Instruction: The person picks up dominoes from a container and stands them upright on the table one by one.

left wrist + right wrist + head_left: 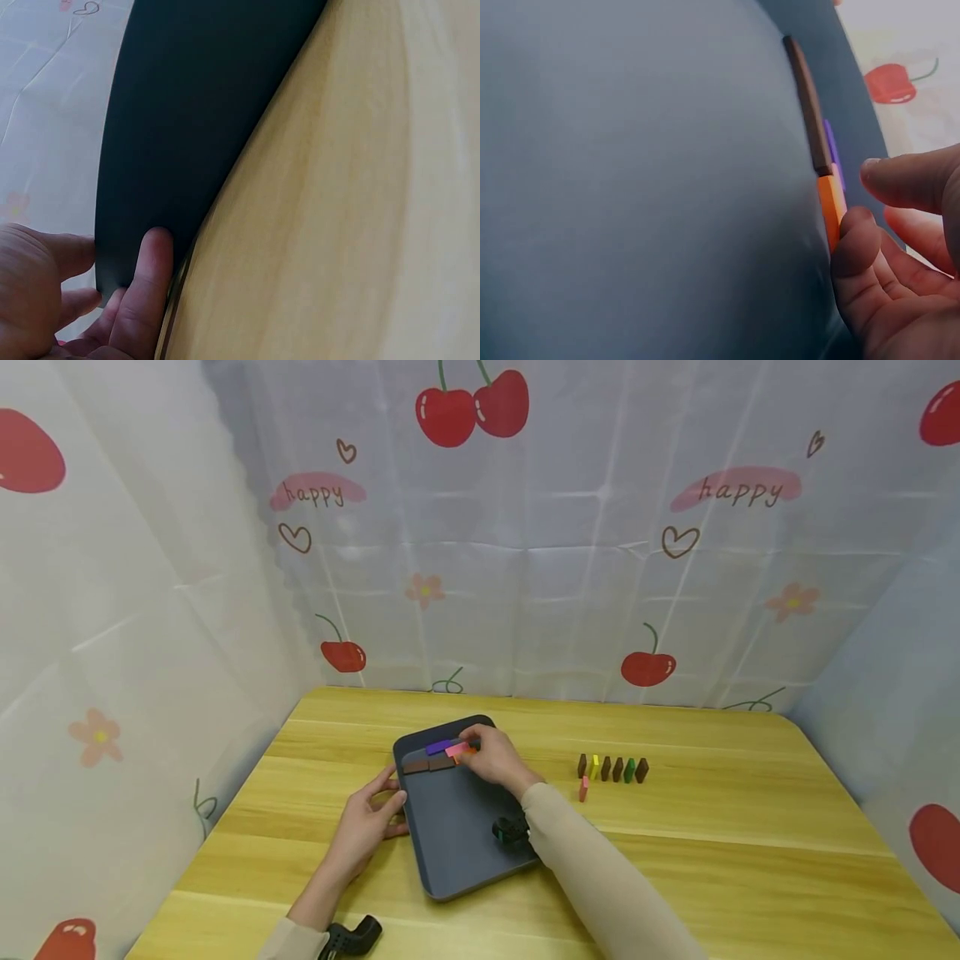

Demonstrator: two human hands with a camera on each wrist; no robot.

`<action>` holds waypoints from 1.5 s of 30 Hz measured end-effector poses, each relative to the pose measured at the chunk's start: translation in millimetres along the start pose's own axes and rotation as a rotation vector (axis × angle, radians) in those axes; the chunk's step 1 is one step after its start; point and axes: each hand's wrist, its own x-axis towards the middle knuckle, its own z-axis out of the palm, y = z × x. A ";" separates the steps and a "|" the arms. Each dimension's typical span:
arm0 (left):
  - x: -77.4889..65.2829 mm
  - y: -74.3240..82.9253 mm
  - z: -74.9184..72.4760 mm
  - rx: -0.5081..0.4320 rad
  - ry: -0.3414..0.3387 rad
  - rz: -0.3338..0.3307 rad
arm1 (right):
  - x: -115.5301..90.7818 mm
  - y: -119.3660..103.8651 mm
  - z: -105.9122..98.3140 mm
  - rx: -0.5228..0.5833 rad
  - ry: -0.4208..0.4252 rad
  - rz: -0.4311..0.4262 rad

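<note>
A dark grey tray (465, 843) lies slanted on the table. My left hand (360, 827) holds its left wall; in the left wrist view a finger lies along the outer side of the wall, with other fingertips at the rim. My right hand (493, 756) is inside the tray's far end, its thumb on an orange domino block (829, 206) whose near end is hidden. Beside it in the row are brown blocks (429, 765). A pink block (456, 749) and a purple block (438, 747) sit behind them, near the far wall.
On the table to the right, brown, yellow and green blocks (617, 769) stand in a row, with a reddish block (583, 789) in front. Black wrist devices (356, 935) are on both arms. A printed curtain (510, 568) surrounds the table.
</note>
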 end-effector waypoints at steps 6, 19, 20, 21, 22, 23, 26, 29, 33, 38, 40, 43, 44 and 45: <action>-0.5 1.5 0.2 -0.008 0.003 0.004 | 2.1 2.4 4.4 -0.019 0.015 0.000; -2.3 2.1 1.2 -0.018 0.002 0.017 | 1.8 5.4 8.7 -0.133 0.019 -0.034; -2.5 2.4 1.4 -0.020 0.002 0.018 | 1.9 5.6 8.7 -0.135 0.016 -0.035; -2.5 2.4 1.5 -0.020 0.002 0.020 | 1.8 5.8 8.6 -0.140 0.015 -0.035; -2.6 2.4 1.6 -0.020 0.003 0.023 | 1.9 5.8 8.6 -0.141 0.014 -0.035; -2.8 2.6 1.8 -0.018 0.004 0.024 | 1.8 5.9 8.6 -0.145 0.012 -0.034; -2.7 2.8 1.8 -0.012 0.000 0.018 | 1.0 5.5 8.3 -0.157 0.005 -0.021; -2.7 3.8 1.9 -0.014 -0.003 0.007 | -0.5 4.8 8.0 -0.166 -0.012 -0.016; -2.3 4.5 2.0 -0.019 -0.006 0.007 | -2.8 4.0 7.6 -0.189 -0.037 -0.045; -1.6 3.4 1.5 -0.018 -0.003 0.009 | -4.7 3.6 7.3 -0.245 -0.049 -0.083; -1.5 2.3 1.1 -0.018 -0.004 0.014 | -5.4 3.3 7.4 -0.251 -0.056 -0.082; -1.5 1.6 0.9 -0.020 -0.007 0.014 | -6.0 2.9 8.0 -0.259 -0.071 -0.074; -1.3 1.5 0.8 -0.022 -0.009 0.012 | -6.2 2.7 8.2 -0.261 -0.075 -0.074; -1.2 1.4 0.6 -0.021 -0.010 0.010 | -6.1 3.0 8.6 -0.266 -0.078 -0.079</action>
